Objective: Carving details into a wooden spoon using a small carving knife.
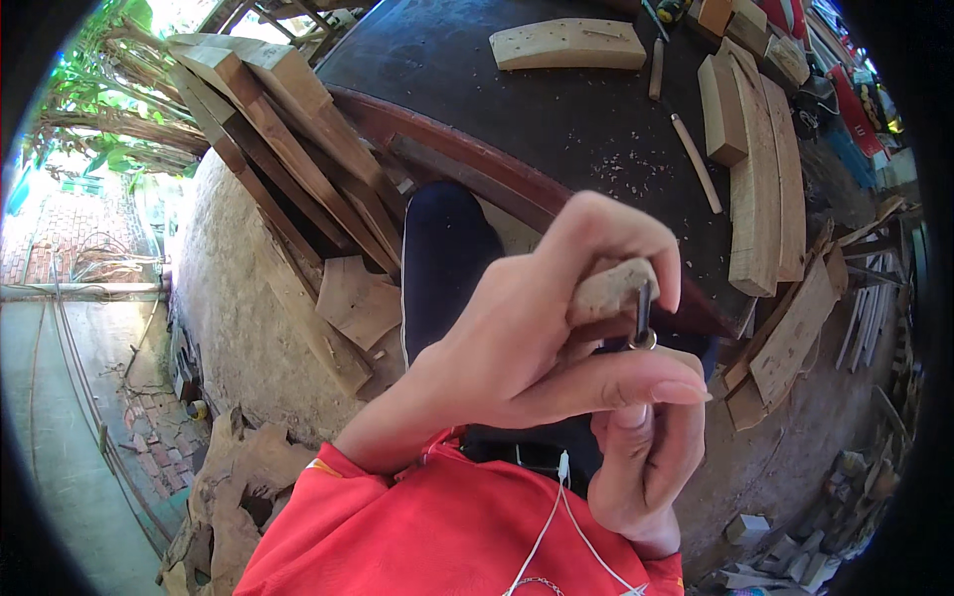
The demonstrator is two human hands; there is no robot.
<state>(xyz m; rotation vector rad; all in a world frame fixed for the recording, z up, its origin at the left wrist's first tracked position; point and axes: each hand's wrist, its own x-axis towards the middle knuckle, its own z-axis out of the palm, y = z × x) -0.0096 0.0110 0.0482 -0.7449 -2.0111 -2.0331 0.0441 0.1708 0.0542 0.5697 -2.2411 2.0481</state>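
Observation:
My left hand (527,338) is closed around a small pale block (606,298), with a dark metal rod (642,308) upright against the block's end and a shiny ring at its lower end. The left thumb stretches rightward below the ring. My right hand (646,477) is closed just under it, its thumb pressed up near the left thumb; what its fingers hold is hidden. Both hands are above my lap, in front of a dark worktable (437,74).
On the table lie a curved wooden piece (566,45), a wooden-handled tool (696,164), wood shavings and stacked boards (755,189). Long timbers (288,149) lean at the left. Offcuts (795,338) lie at the right, and coloured tools (860,109) sit at the back right.

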